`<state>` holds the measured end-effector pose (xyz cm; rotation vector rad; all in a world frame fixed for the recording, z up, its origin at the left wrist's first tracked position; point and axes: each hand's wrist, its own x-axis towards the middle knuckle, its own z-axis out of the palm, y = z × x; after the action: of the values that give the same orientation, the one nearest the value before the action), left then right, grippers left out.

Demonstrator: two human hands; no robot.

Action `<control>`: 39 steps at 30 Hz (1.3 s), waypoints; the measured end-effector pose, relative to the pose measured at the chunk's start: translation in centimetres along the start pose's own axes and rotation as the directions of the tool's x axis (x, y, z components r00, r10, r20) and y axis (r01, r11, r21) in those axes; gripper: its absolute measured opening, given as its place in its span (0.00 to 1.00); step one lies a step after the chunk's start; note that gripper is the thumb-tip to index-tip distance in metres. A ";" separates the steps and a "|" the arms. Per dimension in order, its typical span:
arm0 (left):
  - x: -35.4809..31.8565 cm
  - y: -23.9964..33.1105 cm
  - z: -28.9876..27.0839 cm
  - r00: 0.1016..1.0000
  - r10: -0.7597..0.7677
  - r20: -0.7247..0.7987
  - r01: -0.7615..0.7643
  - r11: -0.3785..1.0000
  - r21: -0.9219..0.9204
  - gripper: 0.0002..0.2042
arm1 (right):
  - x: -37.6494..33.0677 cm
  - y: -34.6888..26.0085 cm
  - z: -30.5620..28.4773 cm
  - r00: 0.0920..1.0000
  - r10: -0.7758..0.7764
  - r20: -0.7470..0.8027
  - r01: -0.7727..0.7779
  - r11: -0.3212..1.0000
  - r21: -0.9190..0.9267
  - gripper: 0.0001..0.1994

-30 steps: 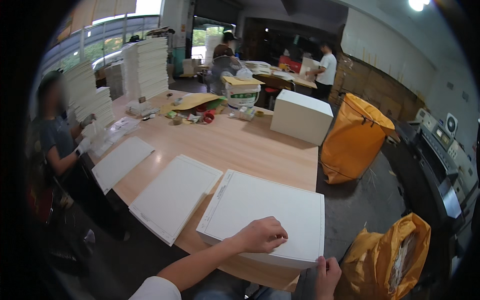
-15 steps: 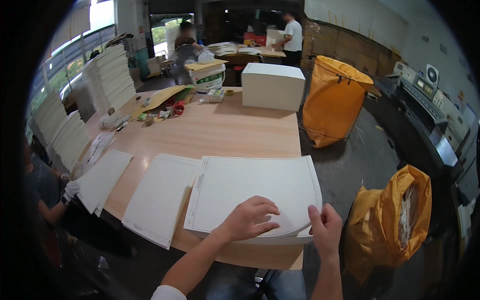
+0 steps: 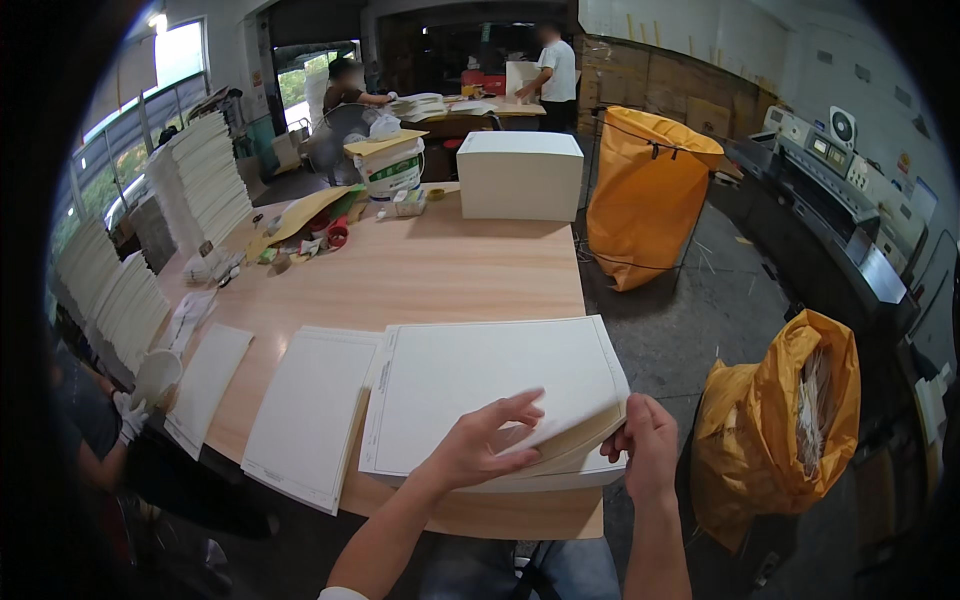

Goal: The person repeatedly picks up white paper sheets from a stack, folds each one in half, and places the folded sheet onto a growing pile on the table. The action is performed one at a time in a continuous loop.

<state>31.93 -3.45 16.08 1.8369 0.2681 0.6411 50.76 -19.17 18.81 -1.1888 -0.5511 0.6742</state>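
Note:
A thick stack of large white printed sheets lies in front of me at the table's front edge. My right hand is closed on the near right corner of the upper sheets, pinching them between thumb and fingers. Their front edge is bent up, and a gap shows under the lifted sheets. Close beside that raised edge is my left hand, over the near part of the stack, with thumb and fingers apart. Whether its fingertips touch the paper is hard to tell. Left of this stack lies a second pile of printed sheets.
At the left, a co-worker's gloved hand holds a curled white sheet. A white block-shaped stack, a bucket and tape rolls stand farther back. Orange sacks are on the right; tall paper stacks line the left.
My right hand has closed on the sheets' corner, and the front edge has bent upward toward my left hand. The co-worker's sheet has become curled. The view has shifted slightly.

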 end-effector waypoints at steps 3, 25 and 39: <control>0.3 0.2 -0.3 0.998 0.051 0.041 -0.055 0.993 0.104 0.24 | 0.5 0.8 0.0 0.948 -0.312 0.059 0.269 0.692 -0.670 0.20; 0.4 -0.7 0.0 0.941 0.307 0.144 -0.338 0.890 0.308 0.22 | 0.6 0.2 0.7 1.000 -0.005 0.010 0.004 0.995 0.102 0.19; 0.4 -0.8 -0.1 0.937 0.315 0.152 -0.347 0.886 0.307 0.22 | 0.5 0.0 0.7 1.000 0.010 0.023 -0.013 0.991 0.137 0.19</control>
<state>32.32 -2.93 15.49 2.2595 -0.0119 0.7727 50.60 -18.34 19.01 -1.0579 -0.5083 0.7247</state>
